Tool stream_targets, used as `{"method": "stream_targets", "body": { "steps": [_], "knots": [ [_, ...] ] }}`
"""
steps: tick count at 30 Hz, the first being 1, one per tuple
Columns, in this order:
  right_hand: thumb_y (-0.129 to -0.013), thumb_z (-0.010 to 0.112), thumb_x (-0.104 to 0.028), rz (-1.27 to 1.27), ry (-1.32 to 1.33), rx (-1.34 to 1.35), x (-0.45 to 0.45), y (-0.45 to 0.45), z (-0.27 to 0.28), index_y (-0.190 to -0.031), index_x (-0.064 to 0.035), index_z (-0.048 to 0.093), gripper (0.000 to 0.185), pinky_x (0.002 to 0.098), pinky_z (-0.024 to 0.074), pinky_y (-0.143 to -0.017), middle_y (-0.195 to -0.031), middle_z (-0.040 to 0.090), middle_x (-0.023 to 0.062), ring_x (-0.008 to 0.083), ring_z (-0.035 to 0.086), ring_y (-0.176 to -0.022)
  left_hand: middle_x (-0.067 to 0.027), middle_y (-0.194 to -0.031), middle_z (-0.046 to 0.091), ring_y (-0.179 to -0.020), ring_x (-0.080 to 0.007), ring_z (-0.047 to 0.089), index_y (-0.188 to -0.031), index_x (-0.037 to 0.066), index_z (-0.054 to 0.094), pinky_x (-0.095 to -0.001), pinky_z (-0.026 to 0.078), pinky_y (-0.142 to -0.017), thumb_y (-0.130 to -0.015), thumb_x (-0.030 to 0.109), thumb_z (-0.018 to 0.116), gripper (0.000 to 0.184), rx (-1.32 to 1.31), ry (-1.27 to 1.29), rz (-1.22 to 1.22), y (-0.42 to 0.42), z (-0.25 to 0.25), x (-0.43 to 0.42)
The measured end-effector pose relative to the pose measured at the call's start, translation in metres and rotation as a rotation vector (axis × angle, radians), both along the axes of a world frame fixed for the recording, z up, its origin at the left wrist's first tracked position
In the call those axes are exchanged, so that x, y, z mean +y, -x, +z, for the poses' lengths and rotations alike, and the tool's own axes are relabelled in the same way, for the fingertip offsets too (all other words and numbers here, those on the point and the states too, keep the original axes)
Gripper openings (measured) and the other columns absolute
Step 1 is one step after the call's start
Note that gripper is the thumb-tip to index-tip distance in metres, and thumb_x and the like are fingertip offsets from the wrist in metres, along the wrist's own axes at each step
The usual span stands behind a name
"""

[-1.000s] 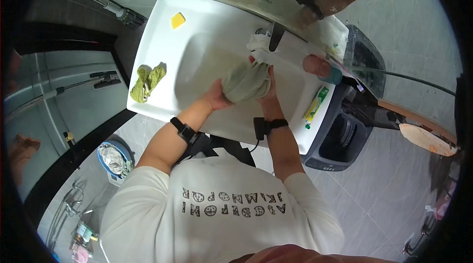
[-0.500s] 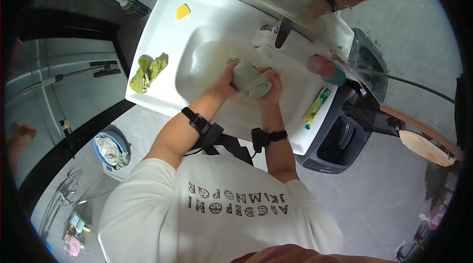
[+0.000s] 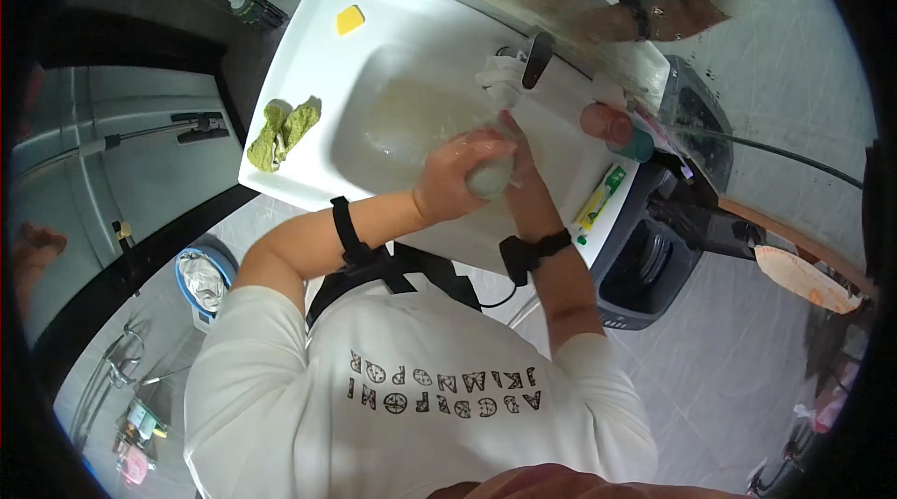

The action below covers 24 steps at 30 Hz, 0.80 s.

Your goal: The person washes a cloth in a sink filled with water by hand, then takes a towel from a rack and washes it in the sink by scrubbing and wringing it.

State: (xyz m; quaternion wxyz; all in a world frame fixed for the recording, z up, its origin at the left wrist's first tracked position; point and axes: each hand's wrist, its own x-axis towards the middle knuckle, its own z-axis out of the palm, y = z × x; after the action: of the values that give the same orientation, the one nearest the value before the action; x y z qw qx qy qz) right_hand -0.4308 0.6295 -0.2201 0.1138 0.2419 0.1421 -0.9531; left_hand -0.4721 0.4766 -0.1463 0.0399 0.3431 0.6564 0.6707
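Over the white sink, my left hand is closed round a wet, bunched, pale grey-green cloth. Pressed against the same bundle from the right is my right hand, its fingers partly hidden behind the left. Most of the cloth is covered by the hands. Cloudy water stands in the basin below. On the sink's left rim lies a crumpled yellow-green cloth, with a yellow sponge at the back left corner. A white cloth rests beside the dark tap.
A reddish cup and a yellow-green tube sit on the right rim. Beside the sink stands a dark grey tub. A blue bucket holding white cloth is at lower left. A mirror rises behind.
The cloth has been squeezed from a loose bundle into a small ball. My left hand has moved right over it, and my right hand has turned so the two meet.
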Motion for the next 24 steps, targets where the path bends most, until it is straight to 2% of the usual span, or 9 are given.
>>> {"method": "stream_targets", "body": {
  "steps": [6, 9, 11, 15, 16, 18, 20, 23, 24],
  "knots": [
    [-0.084, 0.056, -0.043, 0.518, 0.129, -0.429, 0.005, 0.009, 0.032, -0.077, -0.0043, 0.058, 0.039, 0.0365, 0.0492, -0.061, -0.073, 0.06, 0.0094, 0.0201, 0.058, -0.062, -0.0065, -0.098, 0.06, -0.102, -0.0279, 0.055, -0.082, 0.009, 0.062, -0.0416, 0.045, -0.088, -0.049, 0.001, 0.063, 0.034, 0.38, 0.002, -0.318, -0.011, -0.009, -0.004],
    [-0.082, 0.058, -0.04, 0.63, -0.201, -0.514, -0.007, 0.013, 0.029, -0.075, -0.0038, 0.058, 0.037, 0.035, 0.0472, -0.054, -0.065, 0.058, 0.0081, 0.0197, 0.055, -0.054, -0.0056, -0.09, 0.06, -0.097, -0.0262, 0.056, -0.077, 0.011, 0.062, -0.0415, 0.046, -0.084, -0.056, 0.006, 0.061, 0.022, 0.528, -0.007, -0.452, -0.015, -0.021, -0.004],
    [-0.083, 0.057, -0.034, 0.576, -0.64, -0.421, -0.015, 0.011, 0.012, -0.071, -0.005, 0.058, 0.032, 0.0347, 0.0446, -0.05, -0.061, 0.056, 0.0068, 0.0191, 0.053, -0.05, -0.0051, -0.086, 0.059, -0.093, -0.0259, 0.056, -0.073, 0.011, 0.06, -0.041, 0.047, -0.081, -0.059, 0.011, 0.061, 0.014, 0.655, 0.021, -0.506, -0.017, -0.033, -0.004],
    [-0.082, 0.055, -0.03, 0.648, -0.834, -0.357, -0.024, 0.003, -0.036, -0.068, -0.0043, 0.058, 0.029, 0.036, 0.0441, -0.053, -0.06, 0.054, 0.0089, 0.0189, 0.053, -0.053, -0.0052, -0.075, 0.055, -0.083, -0.0264, 0.057, -0.065, 0.011, 0.054, -0.0403, 0.047, -0.072, -0.065, 0.021, 0.058, 0.011, 0.769, 0.157, -0.727, -0.026, -0.055, -0.005],
    [-0.081, 0.055, -0.029, 0.794, -1.202, -0.06, -0.021, -0.005, -0.069, -0.069, -0.0035, 0.058, 0.029, 0.0372, 0.0442, -0.054, -0.059, 0.053, 0.0105, 0.0188, 0.053, -0.054, -0.0058, -0.072, 0.054, -0.08, -0.027, 0.057, -0.064, 0.01, 0.053, -0.0401, 0.047, -0.069, -0.066, 0.022, 0.058, 0.013, 0.776, 0.192, -0.812, -0.027, -0.059, -0.004],
    [-0.081, 0.054, -0.029, 0.921, -1.553, 0.27, -0.029, -0.002, -0.072, -0.071, -0.0026, 0.059, 0.028, 0.0384, 0.0443, -0.055, -0.059, 0.052, 0.0121, 0.0187, 0.053, -0.055, -0.0063, -0.073, 0.055, -0.077, -0.0277, 0.058, -0.065, 0.01, 0.055, -0.0413, 0.047, -0.066, -0.067, 0.021, 0.057, 0.011, 0.797, 0.25, -0.851, -0.038, -0.068, -0.004],
    [-0.083, 0.052, -0.028, 1.338, -1.78, 0.581, -0.04, -0.001, -0.072, -0.075, -0.0019, 0.061, 0.028, 0.0388, 0.0457, -0.058, -0.059, 0.051, 0.0149, 0.021, 0.054, -0.054, -0.0068, -0.073, 0.056, -0.074, -0.0283, 0.059, -0.066, 0.01, 0.056, -0.0424, 0.047, -0.064, -0.067, 0.02, 0.057, 0.01, 0.817, 0.308, -0.891, -0.048, -0.078, -0.007],
    [-0.08, 0.055, -0.017, 1.077, -1.481, 0.219, -0.054, -0.002, -0.072, -0.076, -0.0003, 0.058, 0.017, 0.038, 0.049, -0.066, -0.073, 0.058, 0.0178, 0.0243, 0.06, -0.069, -0.0069, -0.072, 0.057, -0.07, -0.0296, 0.06, -0.07, 0.011, 0.059, -0.0426, 0.047, -0.061, -0.069, 0.02, 0.056, 0.01, 0.984, 0.493, -0.999, -0.038, -0.082, -0.016],
    [-0.079, 0.056, -0.013, 0.979, -1.375, 0.111, -0.059, 0.005, -0.062, -0.076, 0.0002, 0.058, 0.014, 0.0377, 0.0501, -0.069, -0.078, 0.06, 0.0187, 0.0254, 0.062, -0.074, -0.0068, -0.072, 0.057, -0.071, -0.0292, 0.059, -0.071, 0.011, 0.06, -0.0426, 0.047, -0.062, -0.066, 0.017, 0.058, 0.008, 0.809, 0.526, -0.937, -0.026, -0.067, -0.024]
  ]
}}
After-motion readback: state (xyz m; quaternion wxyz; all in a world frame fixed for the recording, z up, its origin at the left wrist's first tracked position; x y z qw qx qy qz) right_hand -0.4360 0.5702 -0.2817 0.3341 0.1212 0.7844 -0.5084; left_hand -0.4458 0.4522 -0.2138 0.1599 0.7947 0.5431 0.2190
